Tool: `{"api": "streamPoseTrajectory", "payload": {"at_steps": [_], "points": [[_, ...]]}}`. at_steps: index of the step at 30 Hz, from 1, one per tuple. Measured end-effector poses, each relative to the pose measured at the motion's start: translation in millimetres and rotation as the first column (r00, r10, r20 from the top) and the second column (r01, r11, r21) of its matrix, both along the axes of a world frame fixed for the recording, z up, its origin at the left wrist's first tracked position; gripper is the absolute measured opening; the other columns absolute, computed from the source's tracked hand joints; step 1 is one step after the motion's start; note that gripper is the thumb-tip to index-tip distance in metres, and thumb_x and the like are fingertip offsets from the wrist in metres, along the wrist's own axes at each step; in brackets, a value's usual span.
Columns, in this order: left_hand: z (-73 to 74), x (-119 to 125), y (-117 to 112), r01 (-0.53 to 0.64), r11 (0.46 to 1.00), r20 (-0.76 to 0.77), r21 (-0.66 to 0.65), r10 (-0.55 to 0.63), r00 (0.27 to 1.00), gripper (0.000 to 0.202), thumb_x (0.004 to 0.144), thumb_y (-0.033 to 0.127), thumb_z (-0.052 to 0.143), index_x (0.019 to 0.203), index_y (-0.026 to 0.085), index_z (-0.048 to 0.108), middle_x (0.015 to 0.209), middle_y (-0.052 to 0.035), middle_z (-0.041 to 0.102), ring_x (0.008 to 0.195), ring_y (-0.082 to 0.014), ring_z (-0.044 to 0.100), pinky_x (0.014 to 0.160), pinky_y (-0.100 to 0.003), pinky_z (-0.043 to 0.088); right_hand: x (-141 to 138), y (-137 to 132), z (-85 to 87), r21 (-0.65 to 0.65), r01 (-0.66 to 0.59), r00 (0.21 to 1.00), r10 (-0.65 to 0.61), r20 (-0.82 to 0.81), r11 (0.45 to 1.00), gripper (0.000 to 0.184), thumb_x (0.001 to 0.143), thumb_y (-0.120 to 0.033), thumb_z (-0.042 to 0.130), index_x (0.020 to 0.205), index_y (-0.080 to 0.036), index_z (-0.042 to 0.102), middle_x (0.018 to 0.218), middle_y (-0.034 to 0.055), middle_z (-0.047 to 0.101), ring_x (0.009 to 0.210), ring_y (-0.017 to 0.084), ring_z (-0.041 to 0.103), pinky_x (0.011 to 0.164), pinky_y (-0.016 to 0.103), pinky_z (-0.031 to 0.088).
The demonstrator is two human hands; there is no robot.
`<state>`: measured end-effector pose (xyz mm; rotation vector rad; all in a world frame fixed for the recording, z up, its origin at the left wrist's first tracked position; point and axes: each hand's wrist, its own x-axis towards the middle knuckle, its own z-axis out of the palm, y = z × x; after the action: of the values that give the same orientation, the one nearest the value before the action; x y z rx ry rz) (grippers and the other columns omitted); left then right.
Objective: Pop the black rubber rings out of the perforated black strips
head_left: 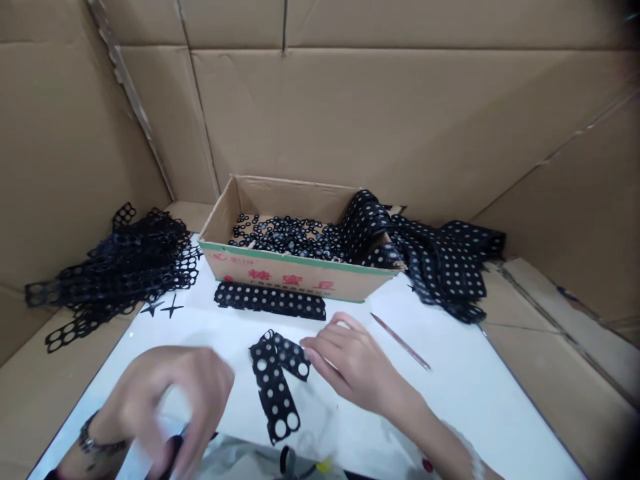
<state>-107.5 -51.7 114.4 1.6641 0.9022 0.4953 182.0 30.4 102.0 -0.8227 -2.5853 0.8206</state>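
My right hand point(350, 360) lies on the white tabletop point(450, 400), its fingertips at the edge of a black perforated strip point(290, 355) with white dots. That strip crosses a second one point(274, 393) near the middle of the table. My left hand point(165, 400) is blurred at the lower left, curled over a pale, thin piece point(150, 453) whose shape I cannot make out. A beaded bracelet point(97, 440) circles that wrist. Another dotted strip point(270, 300) lies flat in front of the cardboard box.
The open cardboard box point(285, 277) holds small black rings point(285, 237), with dotted strips point(363, 223) draped over its rim. Dotted strips point(450, 267) are heaped on the right, black mesh point(135, 260) on the left. A thin reddish rod point(400, 340) lies nearby. Cardboard sheets point(400, 120) wall the table.
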Motion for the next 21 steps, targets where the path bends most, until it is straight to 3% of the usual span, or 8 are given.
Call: {"api": "streamPoseTrajectory", "payload": {"at_steps": [2, 5, 7, 11, 15, 17, 21], "points": [[-9.9, 14.3, 18.1, 0.098, 0.989, -0.237, 0.112, -0.070, 0.969, 0.029, 0.076, 0.048, 0.052, 0.079, 0.022, 0.063, 0.079, -0.0062, 0.066, 0.076, -0.0195, 0.061, 0.074, -0.030, 0.045, -6.4, 6.5, -21.0, 0.239, -0.094, 0.990, 0.065, 0.124, 0.967, 0.031, 0.092, -0.024, 0.031, 0.090, -0.017, 0.061, 0.069, 0.0057, 0.060, 0.067, 0.016, 0.053, 0.072, 0.034, 0.035], [-38.9, 37.6, 30.0, 0.028, 0.922, -0.560, 0.387, 0.211, 0.801, 0.023, 0.077, 0.035, 0.056, 0.092, 0.018, 0.057, 0.091, -0.0071, 0.061, 0.090, -0.0242, 0.054, 0.081, -0.039, 0.039, -18.2, 8.3, -56.3, 0.332, -0.102, 0.971, 0.022, 0.236, 0.938, 0.023, 0.089, -0.024, 0.038, 0.101, -0.015, 0.056, 0.077, 0.0062, 0.059, 0.074, 0.018, 0.054, 0.071, 0.032, 0.037], [-56.3, 48.2, 30.8, 0.036, 0.880, -0.609, 0.473, 0.298, 0.735, 0.037, 0.071, 0.036, 0.063, 0.101, 0.017, 0.051, 0.099, -0.0077, 0.057, 0.094, -0.0259, 0.051, 0.081, -0.039, 0.039, -26.5, 8.4, -71.1, 0.318, -0.093, 0.968, 0.011, 0.251, 0.944, 0.030, 0.086, -0.025, 0.046, 0.114, -0.016, 0.048, 0.090, 0.0079, 0.057, 0.085, 0.020, 0.052, 0.074, 0.032, 0.039], [-67.2, 51.9, 30.4, 0.080, 0.855, -0.588, 0.513, 0.282, 0.759, 0.062, 0.064, 0.030, 0.071, 0.118, 0.022, 0.042, 0.115, -0.0092, 0.047, 0.105, -0.0275, 0.044, 0.085, -0.040, 0.038, -44.5, 14.2, -77.4, 0.238, -0.118, 0.976, 0.068, 0.209, 0.964, 0.042, 0.082, -0.018, 0.048, 0.123, -0.016, 0.040, 0.103, 0.0102, 0.051, 0.093, 0.022, 0.047, 0.077, 0.035, 0.039], [-65.8, 40.5, 31.9, 0.085, 0.875, -0.494, 0.477, 0.187, 0.849, 0.053, 0.066, 0.023, 0.069, 0.115, 0.025, 0.047, 0.125, -0.0093, 0.040, 0.117, -0.0279, 0.035, 0.095, -0.043, 0.032, -60.4, 23.9, -75.3, 0.105, -0.165, 0.983, 0.155, 0.099, 0.981, 0.017, 0.079, -0.017, 0.050, 0.096, -0.015, 0.053, 0.098, 0.0085, 0.052, 0.089, 0.021, 0.046, 0.076, 0.034, 0.037], [-67.1, 34.5, 31.5, 0.029, 0.906, -0.393, 0.423, 0.155, 0.906, 0.063, 0.063, 0.033, 0.072, 0.119, 0.026, 0.045, 0.130, -0.0100, 0.033, 0.122, -0.0290, 0.028, 0.100, -0.044, 0.029, -64.9, 28.5, -73.4, 0.061, -0.187, 0.981, 0.183, 0.061, 0.981, 0.004, 0.080, -0.016, 0.049, 0.082, -0.016, 0.052, 0.089, 0.0040, 0.053, 0.082, 0.016, 0.048, 0.071, 0.027, 0.038], [-61.2, 34.2, 29.4, -0.177, 0.953, -0.085, 0.244, 0.203, 0.975, 0.101, 0.054, 0.052, 0.073, 0.136, 0.028, 0.019, 0.141, -0.0124, 0.017, 0.128, -0.0308, 0.020, 0.101, -0.046, 0.027, -64.8, 36.1, -50.8, -0.031, -0.142, 0.990, 0.141, -0.028, 0.989, 0.019, 0.088, -0.017, 0.031, 0.074, -0.017, 0.044, 0.066, -0.0032, 0.050, 0.060, 0.008, 0.047, 0.054, 0.017, 0.035]]}}
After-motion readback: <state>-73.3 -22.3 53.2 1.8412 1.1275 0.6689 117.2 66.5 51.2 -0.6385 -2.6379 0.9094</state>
